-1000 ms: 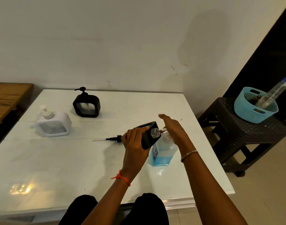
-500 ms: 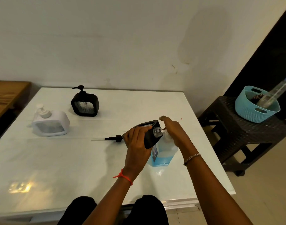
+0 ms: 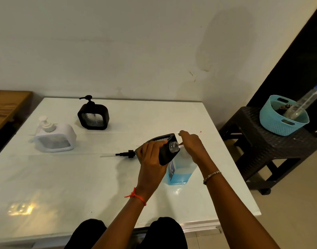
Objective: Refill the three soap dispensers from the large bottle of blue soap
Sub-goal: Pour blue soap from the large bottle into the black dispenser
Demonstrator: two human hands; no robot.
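My left hand [image 3: 151, 159] grips a black soap dispenser [image 3: 167, 151] with its pump off, tilted so its clear threaded neck points right. Just beneath it stands the large bottle of blue soap [image 3: 180, 170], about a third full. My right hand [image 3: 191, 144] rests on the bottle's pump top, whose nozzle sits at the dispenser's neck. The removed black pump [image 3: 126, 154] lies on the table left of my left hand. A second black dispenser [image 3: 93, 116] and a white dispenser [image 3: 55, 138] stand upright at the back left.
The white table [image 3: 64, 177] meets the wall at the back. A dark wicker stool [image 3: 272, 146] on the right carries a teal basket [image 3: 281, 121] with a clear bottle in it. A wooden surface [image 3: 6, 106] lies far left.
My right hand has lowered and curled onto the blue bottle's pump top. My left hand keeps the tilted black dispenser against the nozzle.
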